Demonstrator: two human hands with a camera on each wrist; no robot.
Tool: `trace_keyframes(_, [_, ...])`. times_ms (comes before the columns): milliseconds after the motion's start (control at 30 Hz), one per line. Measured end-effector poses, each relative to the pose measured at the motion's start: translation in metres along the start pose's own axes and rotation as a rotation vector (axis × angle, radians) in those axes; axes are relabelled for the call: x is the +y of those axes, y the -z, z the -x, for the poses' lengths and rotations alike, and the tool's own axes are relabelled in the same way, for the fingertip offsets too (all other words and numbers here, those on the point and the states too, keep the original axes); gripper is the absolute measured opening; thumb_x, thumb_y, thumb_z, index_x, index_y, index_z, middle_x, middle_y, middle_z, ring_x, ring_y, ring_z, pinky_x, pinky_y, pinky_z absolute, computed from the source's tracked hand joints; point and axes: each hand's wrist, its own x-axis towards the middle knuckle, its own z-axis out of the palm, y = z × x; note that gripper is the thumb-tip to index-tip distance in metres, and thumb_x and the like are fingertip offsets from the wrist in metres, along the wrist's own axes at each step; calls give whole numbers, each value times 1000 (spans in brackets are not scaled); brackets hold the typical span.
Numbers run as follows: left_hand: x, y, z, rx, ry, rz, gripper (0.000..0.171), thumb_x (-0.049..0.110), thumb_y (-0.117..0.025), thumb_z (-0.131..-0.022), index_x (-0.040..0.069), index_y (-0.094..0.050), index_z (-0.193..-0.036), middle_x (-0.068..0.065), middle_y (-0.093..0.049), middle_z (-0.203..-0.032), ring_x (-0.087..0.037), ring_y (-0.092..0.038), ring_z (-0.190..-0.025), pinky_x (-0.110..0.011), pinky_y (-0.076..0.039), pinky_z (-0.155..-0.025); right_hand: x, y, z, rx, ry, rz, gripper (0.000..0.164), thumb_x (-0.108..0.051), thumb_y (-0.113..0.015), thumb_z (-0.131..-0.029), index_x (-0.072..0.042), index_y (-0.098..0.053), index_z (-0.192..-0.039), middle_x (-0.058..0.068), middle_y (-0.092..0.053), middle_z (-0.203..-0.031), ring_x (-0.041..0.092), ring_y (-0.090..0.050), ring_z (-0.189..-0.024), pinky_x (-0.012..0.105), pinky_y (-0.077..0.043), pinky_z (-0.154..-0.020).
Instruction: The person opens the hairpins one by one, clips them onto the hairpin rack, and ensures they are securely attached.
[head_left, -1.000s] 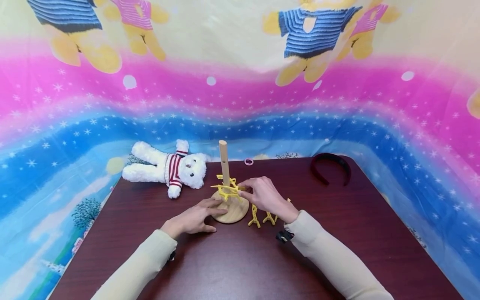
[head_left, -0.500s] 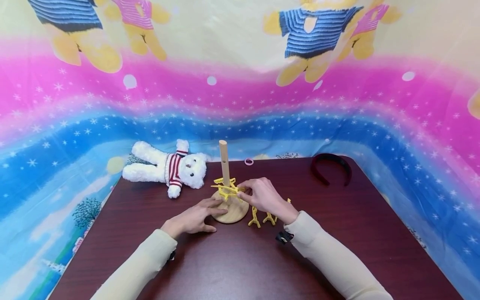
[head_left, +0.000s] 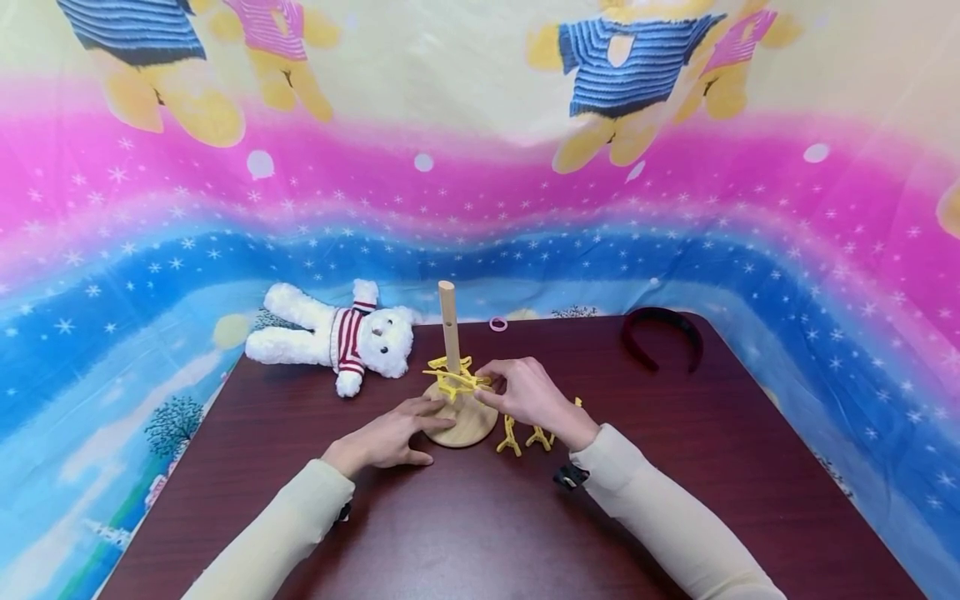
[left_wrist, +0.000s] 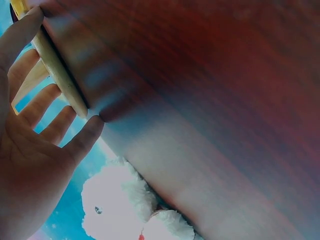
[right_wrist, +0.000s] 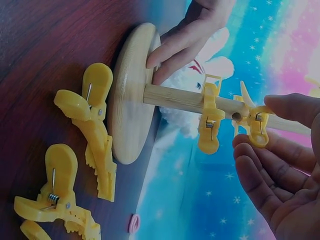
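My left hand [head_left: 386, 437] rests with spread, fairly straight fingers on the near left part of the round wooden base [head_left: 468, 427]. A wooden post [head_left: 448, 325] stands upright from that base. With thumb and fingers, my right hand [head_left: 528, 396] pinches a yellow spring clip [right_wrist: 258, 127] at its handles, beside the post. Another yellow spring clip [right_wrist: 210, 117] sits on the post closer to the base. On the table, right of the base, several more yellow clips [head_left: 510, 437] stand, partly hidden by my right wrist.
A white teddy bear [head_left: 348, 337] in a striped sweater lies at the back left of the dark red table [head_left: 465, 533]. A pink ring [head_left: 498, 323] lies near the back edge. A dark red headband [head_left: 637, 346] is at the back right.
The yellow clips around the post have shifted slightly. My right thumb has moved a little lower, widening the pinch on the clip. My left hand has stayed in place.
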Motion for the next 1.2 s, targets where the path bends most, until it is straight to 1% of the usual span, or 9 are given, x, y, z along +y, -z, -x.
trace_keyframes(200, [0,0,0,-8,8,4,64,32,-77,-88,22,-52,-147,-12,-33,-162,-40,-28,-150,-55,-31,-119,1,0,1,-15,-24,-8,32,-37,-78,-85,-18,-76,-110,-2,-76,-88,1,-63,-70,22,-52,-66])
trace_keyframes(367, [0,0,0,8,-10,-4,65,32,-77,-87,20,-53,-146,-14,-34,-162,-41,-29,-149,-56,-32,-118,2,0,1,-28,-42,-21,33,-37,-78,-85,-18,-75,-111,2,-77,-91,9,-68,-75,26,-53,-69])
trace_keyframes(467, [0,0,0,14,-17,-4,64,32,-77,-87,20,-53,-146,-15,-34,-161,-41,-29,-149,-56,-32,-118,2,3,3,-29,-50,-34,35,-38,-78,-85,-17,-74,-113,1,-77,-91,12,-70,-77,27,-54,-70])
trace_keyframes(700, [0,-1,0,11,-14,-9,64,32,-77,-87,20,-54,-145,-14,-34,-162,-41,-29,-149,-55,-32,-118,9,10,10,-15,-58,-59,36,-39,-78,-85,-17,-74,-113,-4,-75,-92,4,-66,-78,27,-55,-73])
trace_keyframes(900, [1,0,1,9,-1,3,64,32,-77,-87,20,-54,-145,-11,-33,-162,-39,-28,-150,-54,-32,-119,21,19,19,3,-82,-59,33,-38,-77,-86,-18,-74,-113,-4,-75,-95,5,-66,-80,28,-56,-75])
trace_keyframes(1100, [3,0,0,18,-8,2,64,28,-78,-86,18,-55,-145,-14,-34,-161,-41,-29,-149,-56,-33,-118,31,29,29,12,-120,-66,31,-36,-76,-87,-19,-74,-113,-3,-75,-98,6,-65,-80,27,-56,-74])
trace_keyframes(1200, [2,-1,1,21,-10,0,64,28,-78,-86,18,-55,-145,-14,-34,-161,-41,-29,-149,-56,-33,-117,36,32,34,24,-136,-58,31,-37,-77,-87,-20,-74,-112,-4,-75,-98,7,-65,-81,27,-55,-73])
